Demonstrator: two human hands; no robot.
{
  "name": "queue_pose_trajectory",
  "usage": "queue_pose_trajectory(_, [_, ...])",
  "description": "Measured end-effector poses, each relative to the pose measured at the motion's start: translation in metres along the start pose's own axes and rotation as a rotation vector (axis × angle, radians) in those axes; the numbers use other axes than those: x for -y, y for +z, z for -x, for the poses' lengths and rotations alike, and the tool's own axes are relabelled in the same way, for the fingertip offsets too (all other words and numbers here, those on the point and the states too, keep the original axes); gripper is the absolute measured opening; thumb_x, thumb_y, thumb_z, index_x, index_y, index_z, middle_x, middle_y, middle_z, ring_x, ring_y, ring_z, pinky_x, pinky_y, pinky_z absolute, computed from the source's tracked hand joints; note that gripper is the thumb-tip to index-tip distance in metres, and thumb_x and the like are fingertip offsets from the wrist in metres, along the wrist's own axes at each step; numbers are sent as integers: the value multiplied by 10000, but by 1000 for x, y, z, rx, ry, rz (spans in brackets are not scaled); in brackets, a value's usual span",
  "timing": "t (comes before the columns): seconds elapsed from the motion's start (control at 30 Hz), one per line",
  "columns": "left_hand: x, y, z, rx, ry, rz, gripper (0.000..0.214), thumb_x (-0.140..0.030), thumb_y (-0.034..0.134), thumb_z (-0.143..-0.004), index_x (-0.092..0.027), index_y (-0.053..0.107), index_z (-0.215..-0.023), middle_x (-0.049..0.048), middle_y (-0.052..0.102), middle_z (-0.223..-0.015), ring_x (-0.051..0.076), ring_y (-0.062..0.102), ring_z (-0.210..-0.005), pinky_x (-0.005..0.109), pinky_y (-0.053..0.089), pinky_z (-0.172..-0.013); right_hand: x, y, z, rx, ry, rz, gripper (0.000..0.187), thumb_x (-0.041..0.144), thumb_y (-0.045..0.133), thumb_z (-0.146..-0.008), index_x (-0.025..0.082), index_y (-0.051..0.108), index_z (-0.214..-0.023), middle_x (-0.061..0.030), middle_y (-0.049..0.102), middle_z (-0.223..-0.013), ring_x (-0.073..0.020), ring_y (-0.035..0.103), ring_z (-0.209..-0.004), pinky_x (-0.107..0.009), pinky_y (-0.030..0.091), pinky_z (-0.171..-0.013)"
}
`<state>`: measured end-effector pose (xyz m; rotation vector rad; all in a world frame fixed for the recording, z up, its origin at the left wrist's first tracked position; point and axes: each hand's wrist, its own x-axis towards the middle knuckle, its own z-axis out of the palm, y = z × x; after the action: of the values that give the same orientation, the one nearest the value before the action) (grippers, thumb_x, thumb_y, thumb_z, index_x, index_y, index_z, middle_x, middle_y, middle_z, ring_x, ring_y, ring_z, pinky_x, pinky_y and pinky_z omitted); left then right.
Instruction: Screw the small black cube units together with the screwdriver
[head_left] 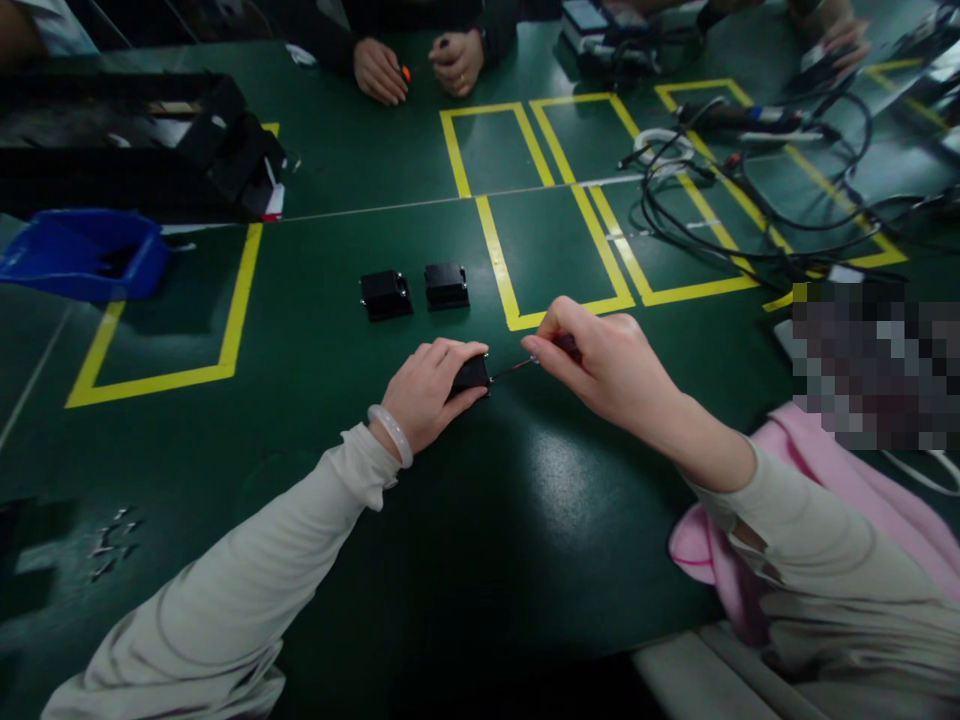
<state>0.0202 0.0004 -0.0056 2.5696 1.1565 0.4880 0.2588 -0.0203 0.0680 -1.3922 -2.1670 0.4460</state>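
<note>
My left hand is closed over a small black box-shaped part and holds it down on the green table. My right hand pinches a thin screwdriver whose tip touches the right end of that part. Two more small black parts sit side by side just beyond my hands. A pale bracelet is on my left wrist.
Yellow tape rectangles mark the table. A blue bin and black trays lie far left, tangled cables far right. Another person's hands rest at the far edge. Small metal bits lie near left. Pink cloth sits at right.
</note>
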Motion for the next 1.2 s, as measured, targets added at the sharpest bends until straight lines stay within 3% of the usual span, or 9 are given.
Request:
queue_pose_trajectory(0.2, [0,1,0,3,0,-6,440,-375,566,-965,-168,493,-1346,133,600,-1237,293,569,-1086,455,479,-940,-1,-2,0,55,-71,-107,29,228,510,-945,207,529,-950,27,563,-727,-105,522,-604,-230,337,-592])
queue_pose_trajectory(0.5, [0,0,0,5,-4,2,434,-374,560,-965,-178,491,-1346,131,601,-1234,296,571,-1088,460,480,-939,1,-3,0,57,-52,-33,169,316,518,-963,205,526,-837,43,497,-626,-93,432,-531,-245,271,-569])
queue_pose_trajectory(0.73, [1,1,0,-1,3,1,439,-370,568,-964,-162,498,-1344,136,604,-1234,298,569,-1098,462,475,-953,1,-5,0,101,-46,-67,119,237,490,-942,188,541,-1037,-4,623,-778,-126,574,-649,-242,312,-602])
queue_pose_trajectory(0.97, [1,1,0,-2,2,-4,434,-368,566,-965,-179,490,-1348,127,602,-1232,292,570,-1087,457,479,-943,1,-2,1,56,-11,-11,203,349,500,-973,190,584,-878,20,571,-655,-104,472,-552,-249,289,-595])
queue_pose_trajectory(1.2, [1,1,0,-3,4,-6,438,-362,577,-962,-157,503,-1342,133,606,-1225,296,574,-1082,460,485,-939,0,-2,1,63,-54,-69,191,232,493,-944,158,581,-1096,23,564,-698,-108,533,-592,-235,314,-596])
